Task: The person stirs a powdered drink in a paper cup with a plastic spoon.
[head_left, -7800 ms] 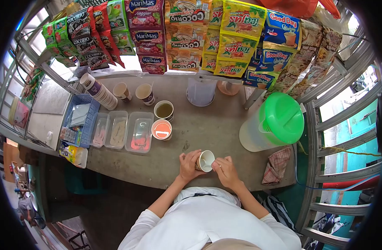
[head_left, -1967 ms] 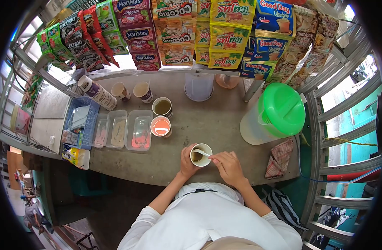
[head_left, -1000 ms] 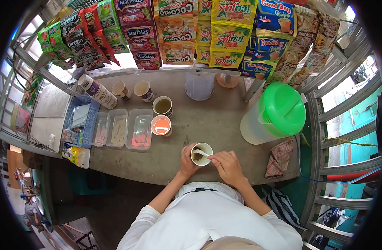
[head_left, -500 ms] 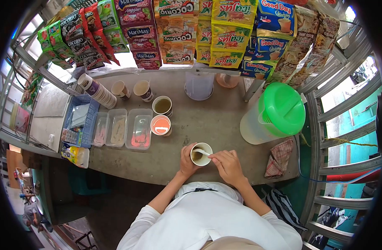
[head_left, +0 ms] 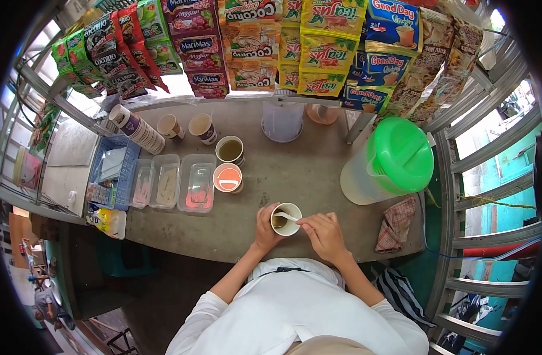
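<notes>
Near the table's front edge, my left hand (head_left: 266, 229) is wrapped round the left side of a paper cup (head_left: 294, 227) with some brown liquid in the bottom. My right hand (head_left: 323, 233) pinches the handle of a white spoon (head_left: 287, 216), whose other end dips into that cup. Up and to the left of my hands stand a cup with an orange-red content or top (head_left: 228, 178) and a cup of greenish-brown liquid (head_left: 230, 150).
On the grey table (head_left: 318, 171) are plastic boxes (head_left: 197, 182), stacked cups (head_left: 137, 130), a green-lidded pitcher (head_left: 365, 171) and a checked cloth (head_left: 395, 225). A blue basket (head_left: 129, 171) is at left. Drink sachets (head_left: 330, 50) hang above the back edge.
The spoon in my right hand has tilted slightly within the cup. Both hands keep nearly the same place and hold.
</notes>
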`<action>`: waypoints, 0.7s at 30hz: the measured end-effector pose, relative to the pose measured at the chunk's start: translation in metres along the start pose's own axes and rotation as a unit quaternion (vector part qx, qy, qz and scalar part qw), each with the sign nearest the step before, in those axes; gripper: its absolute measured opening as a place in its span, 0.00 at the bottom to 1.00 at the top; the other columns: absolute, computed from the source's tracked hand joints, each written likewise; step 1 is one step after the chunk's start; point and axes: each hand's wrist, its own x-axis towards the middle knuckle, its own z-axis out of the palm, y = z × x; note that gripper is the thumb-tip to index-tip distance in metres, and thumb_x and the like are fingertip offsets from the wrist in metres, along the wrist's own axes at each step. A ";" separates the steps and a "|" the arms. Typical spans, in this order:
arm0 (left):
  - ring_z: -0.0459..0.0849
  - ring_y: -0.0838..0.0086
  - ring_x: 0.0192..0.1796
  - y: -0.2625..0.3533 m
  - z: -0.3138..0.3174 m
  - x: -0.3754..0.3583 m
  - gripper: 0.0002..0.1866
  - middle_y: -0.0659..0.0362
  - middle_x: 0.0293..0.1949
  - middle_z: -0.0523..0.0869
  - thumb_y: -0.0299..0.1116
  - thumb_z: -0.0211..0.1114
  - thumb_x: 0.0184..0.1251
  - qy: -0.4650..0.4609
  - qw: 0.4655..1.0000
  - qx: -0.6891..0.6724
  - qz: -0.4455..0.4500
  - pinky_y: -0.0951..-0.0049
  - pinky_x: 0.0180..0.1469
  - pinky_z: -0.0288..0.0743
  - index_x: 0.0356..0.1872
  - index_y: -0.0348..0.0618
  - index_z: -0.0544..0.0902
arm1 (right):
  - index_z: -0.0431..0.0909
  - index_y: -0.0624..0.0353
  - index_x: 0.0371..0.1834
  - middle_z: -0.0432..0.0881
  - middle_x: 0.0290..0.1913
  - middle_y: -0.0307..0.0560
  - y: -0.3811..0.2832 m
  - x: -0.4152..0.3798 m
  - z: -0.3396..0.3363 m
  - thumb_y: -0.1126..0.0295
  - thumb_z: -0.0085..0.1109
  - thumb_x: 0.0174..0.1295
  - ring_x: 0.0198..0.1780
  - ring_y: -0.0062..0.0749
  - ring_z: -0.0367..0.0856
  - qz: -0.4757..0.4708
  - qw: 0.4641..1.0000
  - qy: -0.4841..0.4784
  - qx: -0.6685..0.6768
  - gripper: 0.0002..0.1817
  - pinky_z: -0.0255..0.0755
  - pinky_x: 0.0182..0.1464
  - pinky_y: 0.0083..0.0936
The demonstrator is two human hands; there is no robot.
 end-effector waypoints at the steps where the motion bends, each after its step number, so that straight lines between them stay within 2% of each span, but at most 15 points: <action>1: 0.76 0.53 0.58 0.001 0.000 0.001 0.51 0.52 0.60 0.77 0.34 0.84 0.38 0.000 1.000 0.001 0.000 0.56 0.59 0.70 0.65 0.44 0.61 | 0.84 0.55 0.39 0.83 0.33 0.39 0.001 0.000 0.000 0.67 0.53 0.69 0.33 0.31 0.75 0.004 1.000 -0.003 0.010 0.09 0.59 0.42 0.30; 4: 0.79 0.54 0.57 -0.005 0.002 -0.002 0.50 0.50 0.59 0.78 0.41 0.83 0.41 0.003 1.000 0.010 0.023 0.51 0.58 0.68 0.65 0.42 0.61 | 0.84 0.54 0.38 0.83 0.31 0.39 0.002 -0.001 0.001 0.67 0.53 0.69 0.32 0.31 0.75 0.010 1.000 0.000 0.016 0.09 0.58 0.42 0.30; 6: 0.79 0.54 0.57 -0.005 0.002 -0.002 0.50 0.49 0.59 0.78 0.41 0.82 0.41 0.004 0.999 0.018 0.041 0.51 0.59 0.67 0.65 0.43 0.61 | 0.84 0.54 0.37 0.83 0.31 0.39 0.000 0.001 0.000 0.66 0.53 0.69 0.31 0.31 0.74 0.006 1.000 0.019 -0.015 0.09 0.58 0.42 0.30; 9: 0.78 0.55 0.58 -0.005 0.000 0.001 0.49 0.49 0.59 0.78 0.40 0.82 0.39 -0.001 0.998 0.030 0.052 0.51 0.59 0.67 0.65 0.45 0.63 | 0.84 0.55 0.36 0.83 0.30 0.39 0.004 -0.002 0.000 0.66 0.54 0.68 0.30 0.31 0.74 0.015 1.000 -0.003 0.012 0.09 0.58 0.43 0.30; 12: 0.78 0.56 0.58 -0.003 -0.002 0.002 0.49 0.50 0.59 0.77 0.39 0.82 0.36 -0.016 0.998 0.039 0.054 0.51 0.59 0.66 0.64 0.46 0.65 | 0.84 0.55 0.36 0.82 0.29 0.39 0.002 -0.001 0.000 0.66 0.53 0.68 0.30 0.30 0.73 0.025 0.999 0.017 -0.044 0.09 0.57 0.42 0.30; 15: 0.78 0.56 0.58 -0.001 -0.003 0.004 0.49 0.51 0.59 0.77 0.40 0.82 0.34 -0.020 0.998 0.038 0.054 0.51 0.59 0.66 0.64 0.46 0.67 | 0.83 0.54 0.36 0.81 0.28 0.38 0.008 -0.001 0.002 0.66 0.53 0.69 0.29 0.30 0.73 0.012 1.000 0.001 -0.020 0.09 0.56 0.42 0.31; 18: 0.78 0.57 0.57 0.001 -0.003 0.005 0.49 0.52 0.58 0.77 0.40 0.82 0.33 -0.022 0.997 0.039 0.058 0.52 0.58 0.66 0.64 0.47 0.68 | 0.83 0.54 0.34 0.81 0.26 0.37 0.006 -0.002 0.003 0.66 0.52 0.69 0.29 0.30 0.73 0.045 0.998 0.028 0.038 0.10 0.56 0.42 0.31; 21: 0.78 0.58 0.57 0.005 -0.005 0.009 0.48 0.53 0.58 0.77 0.40 0.82 0.33 -0.037 0.997 0.041 0.053 0.53 0.58 0.66 0.63 0.47 0.69 | 0.82 0.54 0.33 0.81 0.26 0.36 0.010 -0.002 0.005 0.66 0.51 0.70 0.29 0.29 0.74 0.030 0.999 0.024 -0.017 0.11 0.56 0.43 0.31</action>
